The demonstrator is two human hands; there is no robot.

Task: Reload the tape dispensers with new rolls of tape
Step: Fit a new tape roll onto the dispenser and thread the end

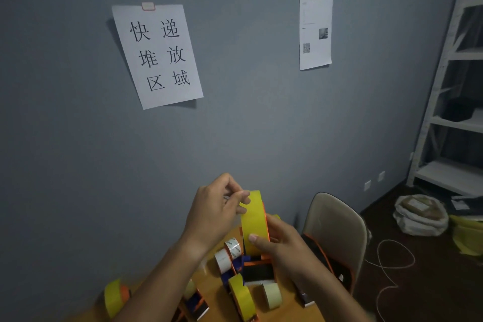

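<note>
I see my right hand [281, 246] with its fingers [257, 239] curled round the lower part of the yellow tape roll [254, 222], raised above the counter [217, 293]. My left hand [217, 210] pinches at the roll's top edge, fingers [241, 201] on the tape. Below my fingers, a clear tape roll [234, 247], a loaded dispenser [243, 295] and a pale roll [271, 295] lie on the counter.

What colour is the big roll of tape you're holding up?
Yellow. The tape roll is held up by both hands in the head view, the only one here.
</note>
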